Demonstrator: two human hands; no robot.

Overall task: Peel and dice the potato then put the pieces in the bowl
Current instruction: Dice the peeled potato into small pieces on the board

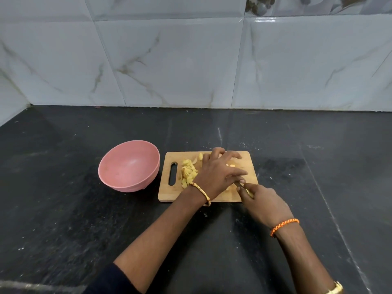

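Potato pieces [188, 174]: pale yellow, cut, piled on the left part of the cutting board [212, 197], near its handle slot. A few more pieces show farther back on the board and between the fingers of the left hand. Some strips in the pile may be peel, can't tell.

Left hand [216, 170]: over the board's centre, palm down, fingers spread and roughly straight, resting on or covering potato; what's under it is mostly hidden. Gold bangle [201, 193] on that wrist.

Right hand [265, 203]: at the board's near right corner, fingers curled round a knife [244, 187]. Only a short bit of handle and blade shows between the two hands, the blade pointing toward the left hand. Orange braided band [284, 227] on that wrist, a gold watch farther up the arm at the frame edge.

Bowl [129, 165]: pink, upright, just left of the board, not touching it. Nothing visible inside.

Board and bowl sit on a dark stone surface [63, 198] with white specks. Marbled grey wall tiles [169, 60] behind.
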